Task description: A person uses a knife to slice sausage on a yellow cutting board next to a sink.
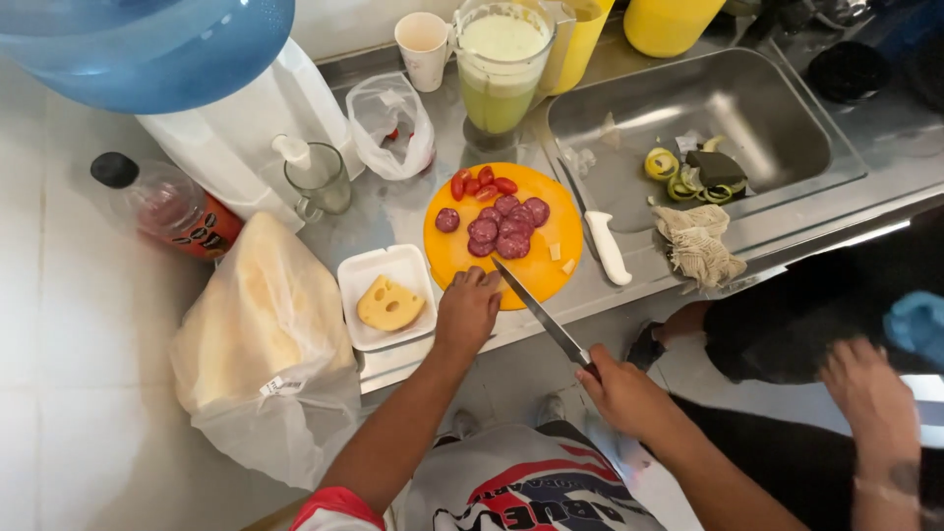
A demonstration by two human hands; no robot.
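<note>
- left hand [468,310] is resting knuckles-up on the near edge of the orange cutting board [551,261]; fingers curled down loosely, half closed; whether it is pinning anything under them is impossible to tell
- right hand [621,391] is wrapping tight around the handle of a long knife [539,313]; handle itself is hidden inside the fist; blade is running up and left from the fist, tip landing on the board just beside the left fingers
- sausage slices [503,225] are lying in a pile on the board, just beyond the left fingertips; red tomato pieces [482,183] are sitting further out past them
- white foam tray [368,283] with a holed cheese slice [389,304] is sitting directly left of the left hand, near but not touching
- white-handled knife [602,239] is lying right of the board, above the right hand
- another person's hand [870,393] is showing far right of the right hand, blurred; grip unreadable
- large plastic bag [261,339] far left of the left hand; contents hard to make out through the film
</note>
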